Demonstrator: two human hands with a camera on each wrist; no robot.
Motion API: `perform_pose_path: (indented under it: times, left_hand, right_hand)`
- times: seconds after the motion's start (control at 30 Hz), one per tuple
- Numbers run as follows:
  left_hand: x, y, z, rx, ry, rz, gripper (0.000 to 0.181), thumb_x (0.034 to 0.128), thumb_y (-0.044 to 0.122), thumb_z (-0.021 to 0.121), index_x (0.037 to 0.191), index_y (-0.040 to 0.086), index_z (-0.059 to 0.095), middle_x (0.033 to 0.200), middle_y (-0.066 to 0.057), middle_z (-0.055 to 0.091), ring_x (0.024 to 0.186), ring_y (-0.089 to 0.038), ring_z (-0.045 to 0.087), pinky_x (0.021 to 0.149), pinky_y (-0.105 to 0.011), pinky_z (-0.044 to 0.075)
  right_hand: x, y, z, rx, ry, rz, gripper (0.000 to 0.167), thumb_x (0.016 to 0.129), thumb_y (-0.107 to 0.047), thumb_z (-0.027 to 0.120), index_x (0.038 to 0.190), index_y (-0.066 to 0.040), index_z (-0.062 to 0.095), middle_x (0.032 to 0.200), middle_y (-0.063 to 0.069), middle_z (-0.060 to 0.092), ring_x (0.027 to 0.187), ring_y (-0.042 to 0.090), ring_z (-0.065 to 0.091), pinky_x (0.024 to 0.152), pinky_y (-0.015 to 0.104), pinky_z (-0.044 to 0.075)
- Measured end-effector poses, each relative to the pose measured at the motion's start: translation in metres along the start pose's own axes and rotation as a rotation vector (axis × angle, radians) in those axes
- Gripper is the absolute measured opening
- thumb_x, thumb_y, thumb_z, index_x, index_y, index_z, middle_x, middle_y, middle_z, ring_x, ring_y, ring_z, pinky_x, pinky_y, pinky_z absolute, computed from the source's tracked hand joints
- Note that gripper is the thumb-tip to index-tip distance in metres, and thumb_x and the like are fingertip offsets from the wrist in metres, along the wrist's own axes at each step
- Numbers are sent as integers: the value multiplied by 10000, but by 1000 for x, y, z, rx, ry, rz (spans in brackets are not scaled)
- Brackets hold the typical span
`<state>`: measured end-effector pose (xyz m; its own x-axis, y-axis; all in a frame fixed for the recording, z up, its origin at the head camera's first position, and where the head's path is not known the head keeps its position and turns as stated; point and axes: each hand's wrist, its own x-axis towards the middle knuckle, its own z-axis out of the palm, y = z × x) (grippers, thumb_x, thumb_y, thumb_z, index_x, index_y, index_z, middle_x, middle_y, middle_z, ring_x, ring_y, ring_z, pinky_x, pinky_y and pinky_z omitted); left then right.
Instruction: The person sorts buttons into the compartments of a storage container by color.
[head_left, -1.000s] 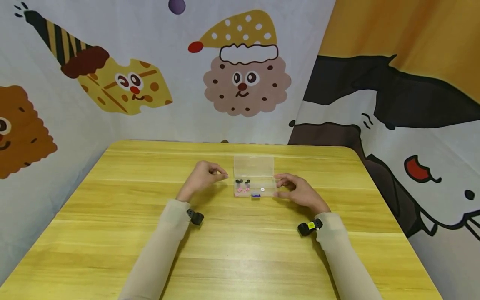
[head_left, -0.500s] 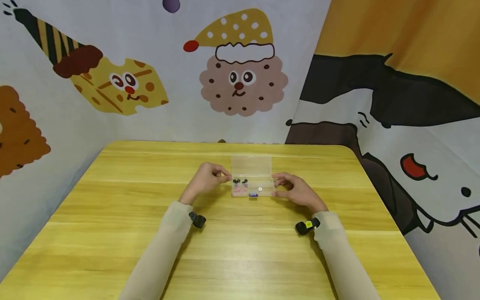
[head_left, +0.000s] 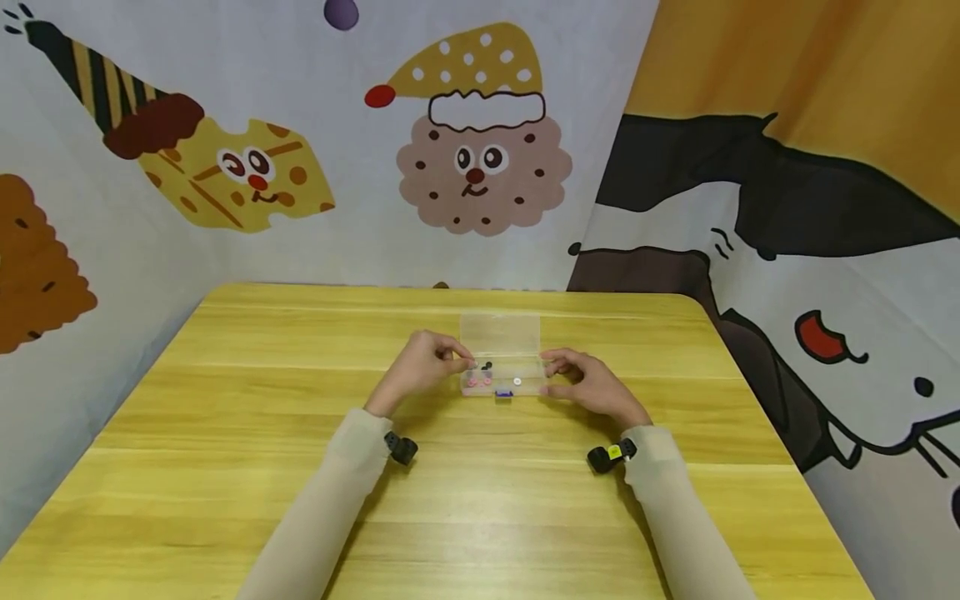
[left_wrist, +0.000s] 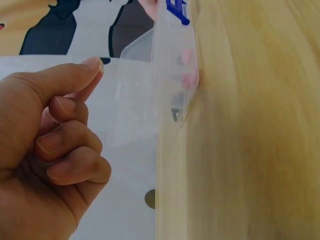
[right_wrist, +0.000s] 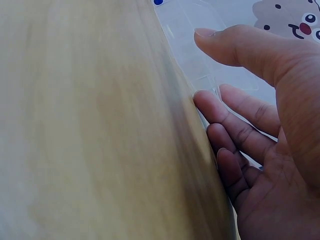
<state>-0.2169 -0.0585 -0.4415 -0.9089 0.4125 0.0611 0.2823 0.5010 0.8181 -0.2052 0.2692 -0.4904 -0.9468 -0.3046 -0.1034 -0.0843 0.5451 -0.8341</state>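
Note:
A clear plastic compartment box point(head_left: 528, 392) stands on the table with its lid point(head_left: 499, 333) raised at the back. Inside are black pieces point(head_left: 487, 366), pink pieces point(head_left: 487, 381) and a white ring-like piece point(head_left: 517, 381). Over the left compartments, my left hand point(head_left: 422, 372) pinches a small pale piece between thumb and forefinger; its kind is mostly hidden by the fingertips. The other left fingers are curled in the left wrist view. My right hand point(head_left: 592, 383) holds the box's right end, thumb near the front corner and fingers behind.
The box has a blue latch point(head_left: 503, 394) on its front. Wood-grained table point(head_left: 480, 500) surrounds it. Behind hangs a printed curtain point(head_left: 300, 92). Each wrist wears a small black camera point(head_left: 402, 451).
My left hand has moved right, from beside the box to over its left compartments, now covering some black pieces. The right hand stays at the box's right end. The head view shifted slightly.

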Motion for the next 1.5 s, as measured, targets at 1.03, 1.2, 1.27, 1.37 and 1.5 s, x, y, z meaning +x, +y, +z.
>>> perform_pose_path:
  times: [1.03, 1.2, 1.27, 1.37, 1.5]
  left_hand:
    - [14, 21, 19, 31, -147, 50, 96, 960, 147, 736, 953, 86, 810, 721, -203, 694, 468, -84, 369, 478, -224, 328]
    - [12, 21, 19, 24, -172, 45, 99, 963, 147, 733, 953, 86, 810, 753, -223, 703, 470, -85, 365, 483, -229, 331]
    - [12, 21, 20, 29, -172, 43, 96, 963, 149, 733, 949, 95, 811, 749, -235, 694, 469, -83, 363, 486, -228, 332]
    - [11, 21, 21, 35, -166, 38, 87, 960, 149, 738, 938, 109, 812, 736, -232, 686, 470, -85, 362, 491, -230, 334]
    - [11, 20, 24, 66, -160, 40, 70, 948, 155, 754, 913, 134, 810, 655, -143, 654, 479, -92, 378, 500, -238, 347]
  right_hand:
    - [2, -2, 0, 16, -2, -7, 629, 871, -309, 843, 1434, -207, 584, 1233, 103, 671, 1088, 255, 621, 919, 378, 457]
    - [0, -5, 1, 12, -14, 12, 629, 898, -220, 819, 1464, -139, 557, 1260, 153, 659, 1105, 303, 615, 911, 392, 458]
    - [-2, -11, 0, 10, -21, 16, 625, 902, -199, 812, 1465, -115, 555, 1261, 169, 659, 1107, 319, 619, 911, 397, 461]
    - [-8, -25, -1, 12, -26, 16, 611, 904, -176, 807, 1455, -85, 560, 1255, 192, 661, 1110, 335, 623, 924, 403, 465]
    - [-16, -39, -3, 10, -23, 2, 599, 905, -178, 805, 1444, -67, 567, 1248, 201, 663, 1104, 328, 626, 932, 392, 470]
